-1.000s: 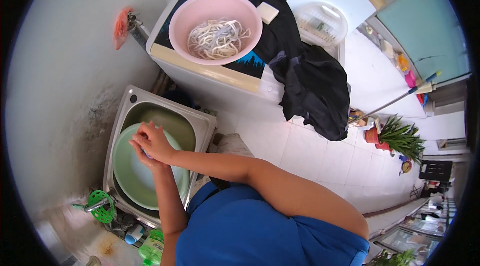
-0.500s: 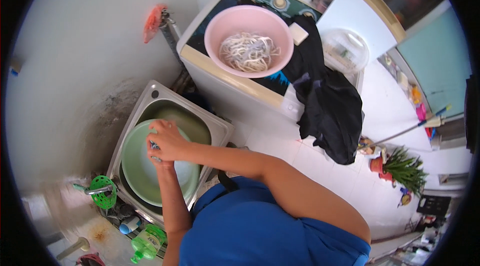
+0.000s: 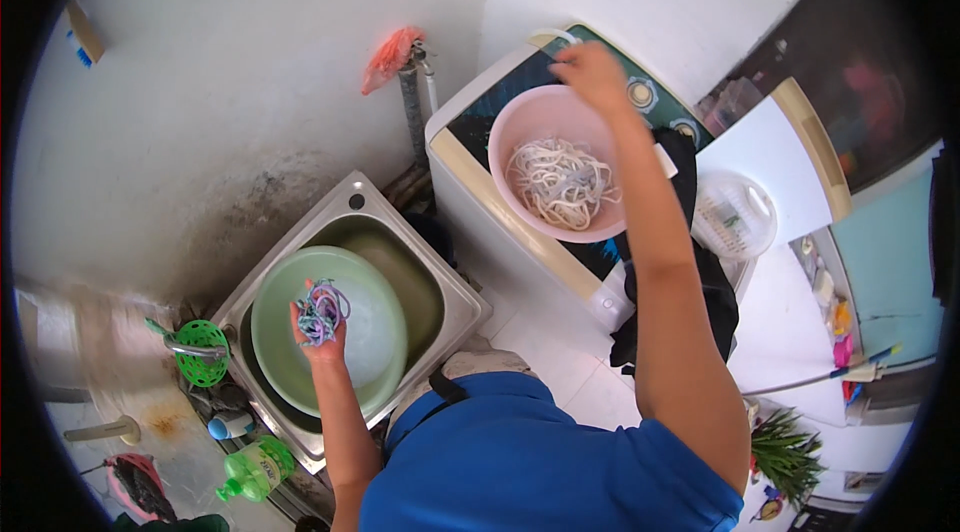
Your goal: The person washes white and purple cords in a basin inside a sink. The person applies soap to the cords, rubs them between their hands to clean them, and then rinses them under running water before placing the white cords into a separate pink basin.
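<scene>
My left hand (image 3: 326,340) is closed from below around a tangled bundle of thin purple and teal cords (image 3: 323,313). It is above the light green basin (image 3: 392,282), which has cloudy liquid in it and rests in a steel sink (image 3: 467,304). Stretched out to the far right, my right hand (image 3: 594,77) is over the far edge of a pink basin (image 3: 508,112). Its fingers look loosely bent and apart, slightly blurred, with nothing visible in them. A heap of whitish cords (image 3: 562,184) lies inside the pink basin.
The pink basin stands on a washing machine (image 3: 500,187), with black cloth (image 3: 712,317) draped beside it. A white plastic basket (image 3: 735,217) is farther right. A tap holding a green strainer (image 3: 203,353) and a green bottle (image 3: 258,469) flank the sink's left side.
My right hand has left my left hand and swung up and right to the pink basin. My left hand has turned, showing the cords. The view has shifted.
</scene>
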`<action>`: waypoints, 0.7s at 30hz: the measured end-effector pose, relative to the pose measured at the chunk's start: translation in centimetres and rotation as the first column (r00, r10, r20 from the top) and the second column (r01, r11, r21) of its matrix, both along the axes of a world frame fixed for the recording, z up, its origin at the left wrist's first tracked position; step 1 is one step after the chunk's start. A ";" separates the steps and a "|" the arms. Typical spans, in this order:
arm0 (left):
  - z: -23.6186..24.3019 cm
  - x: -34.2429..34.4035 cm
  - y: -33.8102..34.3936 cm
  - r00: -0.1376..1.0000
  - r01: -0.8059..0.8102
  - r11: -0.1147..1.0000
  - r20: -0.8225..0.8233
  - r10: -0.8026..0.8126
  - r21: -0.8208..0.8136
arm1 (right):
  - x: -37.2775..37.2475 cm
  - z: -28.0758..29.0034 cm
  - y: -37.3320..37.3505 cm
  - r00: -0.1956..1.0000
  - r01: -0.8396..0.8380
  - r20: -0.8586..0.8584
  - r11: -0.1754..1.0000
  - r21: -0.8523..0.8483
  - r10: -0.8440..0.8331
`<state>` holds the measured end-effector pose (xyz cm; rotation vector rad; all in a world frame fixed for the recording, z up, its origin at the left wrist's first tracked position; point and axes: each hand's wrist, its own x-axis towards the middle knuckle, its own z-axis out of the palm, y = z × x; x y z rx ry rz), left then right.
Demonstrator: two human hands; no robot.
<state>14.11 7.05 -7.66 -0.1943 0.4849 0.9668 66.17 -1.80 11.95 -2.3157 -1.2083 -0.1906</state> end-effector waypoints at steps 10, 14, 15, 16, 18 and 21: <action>0.3 3.0 -1.3 0.993 0.108 0.991 0.031 -0.110 0.081 | 5.6 -7.7 -17.8 0.796 0.553 0.038 0.699 -0.453 -0.605; 2.0 8.4 -1.6 0.952 0.264 0.964 0.159 -0.263 0.017 | 5.9 -12.7 -18.7 0.769 0.623 0.004 0.749 -0.225 -0.639; 2.6 9.7 -1.9 0.934 0.306 0.949 0.171 -0.314 0.072 | 5.8 -13.0 -18.3 0.747 0.654 0.040 0.723 -0.223 -0.664; 3.0 10.4 -1.9 0.917 0.338 0.932 0.179 -0.358 0.130 | 5.6 -13.2 -17.4 0.729 0.677 0.073 0.702 -0.219 -0.680; 3.2 11.9 -1.8 0.882 0.389 0.912 0.234 -0.409 0.127 | 5.9 -13.2 -16.9 0.736 0.671 0.149 0.682 -0.290 -0.660; 4.0 14.3 -2.7 0.878 0.452 0.882 0.111 -0.466 0.131 | 7.3 -13.6 -17.0 0.734 0.670 0.125 0.681 -0.296 -0.668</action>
